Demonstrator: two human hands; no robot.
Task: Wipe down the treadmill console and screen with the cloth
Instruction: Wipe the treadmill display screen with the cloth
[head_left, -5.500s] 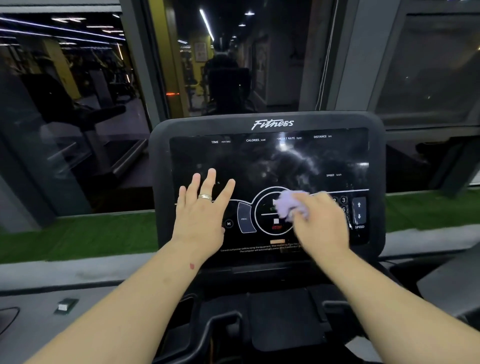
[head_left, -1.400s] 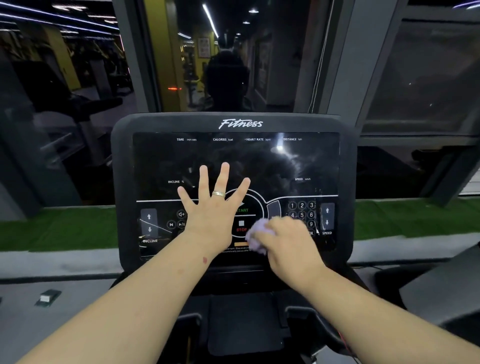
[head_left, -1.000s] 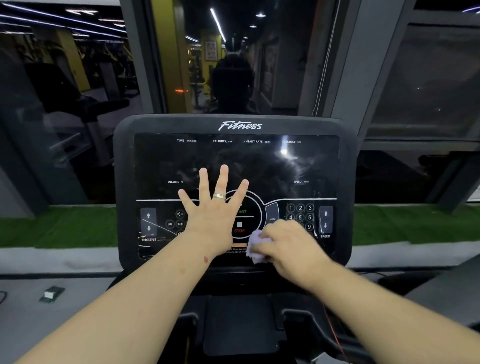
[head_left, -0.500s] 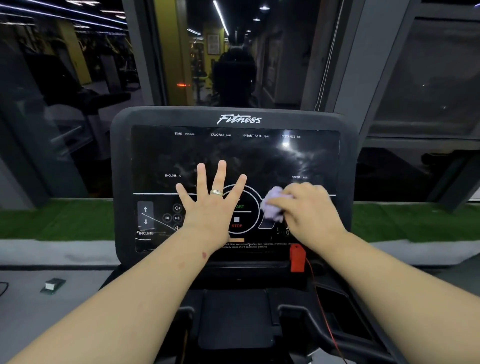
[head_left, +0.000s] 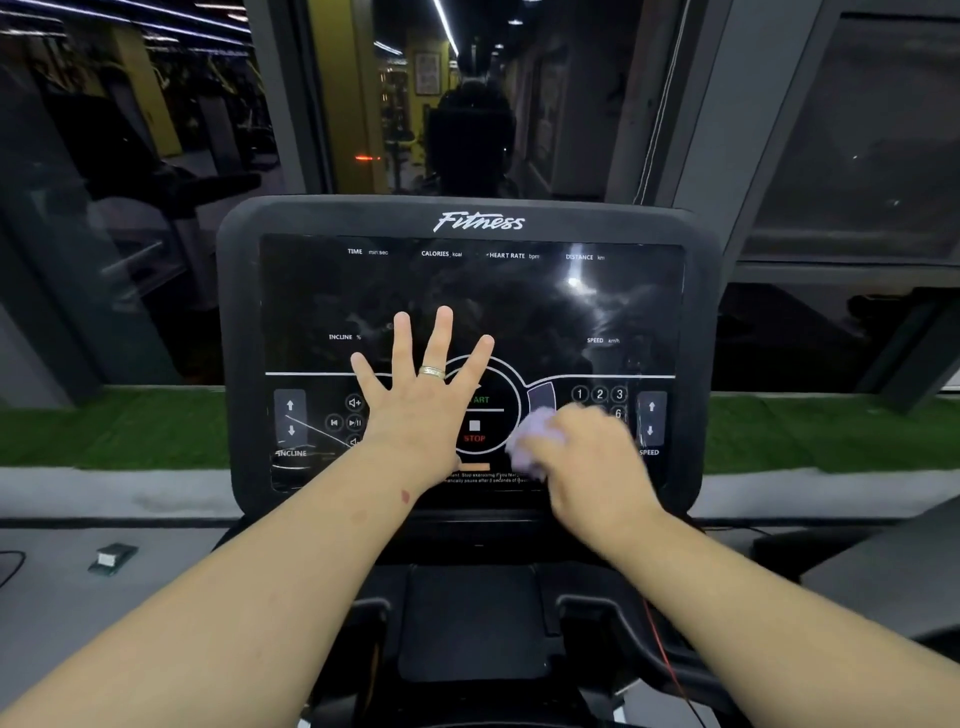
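Two hands: right (head_left: 597, 462) gripping cloth (head_left: 535, 441); left (head_left: 421, 410) splayed

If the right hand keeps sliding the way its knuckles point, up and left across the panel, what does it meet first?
Probably the STOP button inside the round START/STOP dial, then the left hand pressed flat there. The right hand leads with the cloth; motion blur makes its exact heading uncertain.

A glossy, glass-like screen (head_left: 467, 306), smeared and reflecting light at its upper right, is framed by a matt black plastic console (head_left: 234, 312). A soft, crumpled lilac cloth (head_left: 535, 441) is seen at centre right. A shiny metal ring (head_left: 432, 372) is worn.
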